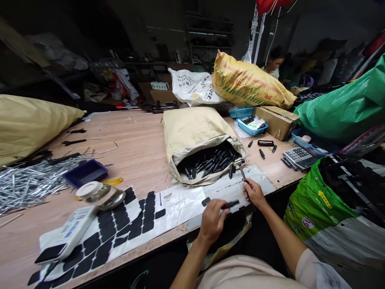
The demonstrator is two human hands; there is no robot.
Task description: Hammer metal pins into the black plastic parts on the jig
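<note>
Free to pass over worktop (136,150) between blue tray (87,173) and open sack (194,122); blocked ahead of left hand (213,220) by sack.

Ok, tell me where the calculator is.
In the head view, the calculator lies at the right of the table, between the cardboard box and the open green bag, to the right of the right hand.

My left hand (213,218) hides the near end of the black handle (231,204) it grips, and my right hand (255,193) covers the lower end of the hammer-like tool (242,172), whose head is too small to make out. Shadow swallows the depths of the open beige sack (195,124). The left edge crops the metal rods (33,176); the right edge cuts off the green sack (345,106). The shelves (210,34) behind are too dark to read.
</note>
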